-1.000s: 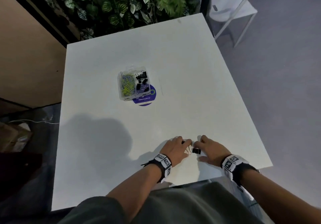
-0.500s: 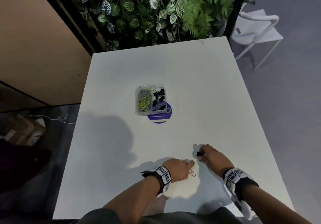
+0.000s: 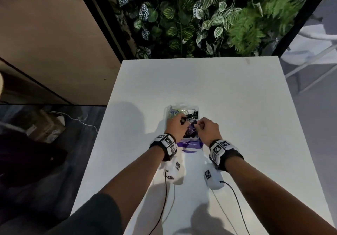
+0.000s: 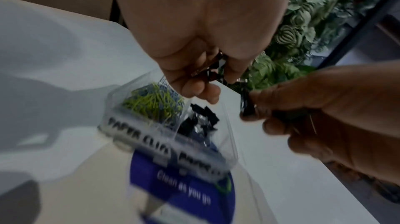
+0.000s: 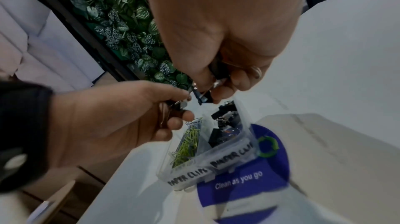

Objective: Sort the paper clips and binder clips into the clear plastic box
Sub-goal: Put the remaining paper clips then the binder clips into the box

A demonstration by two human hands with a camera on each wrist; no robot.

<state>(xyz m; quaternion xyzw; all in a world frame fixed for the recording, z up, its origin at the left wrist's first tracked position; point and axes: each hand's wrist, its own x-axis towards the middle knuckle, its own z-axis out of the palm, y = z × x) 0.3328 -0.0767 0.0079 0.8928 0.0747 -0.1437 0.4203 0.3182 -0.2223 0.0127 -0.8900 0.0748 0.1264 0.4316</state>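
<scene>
- White table (image 3: 237, 107), leaf wall (image 3: 200, 16) across frame top
- One clear plastic box (image 3: 197, 107), two compartments
- Left hand (image 3: 176, 126) and right hand (image 3: 207, 130), fingers curled, each pinching one binder clip (image 5: 202, 96)

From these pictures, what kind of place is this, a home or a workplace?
Probably an office or shared workspace, not a home. A plain white table stands before a wall of green plants, and under the clear plastic box lies a round blue sticker reading "Clean as you go", a workplace-style notice.
</scene>
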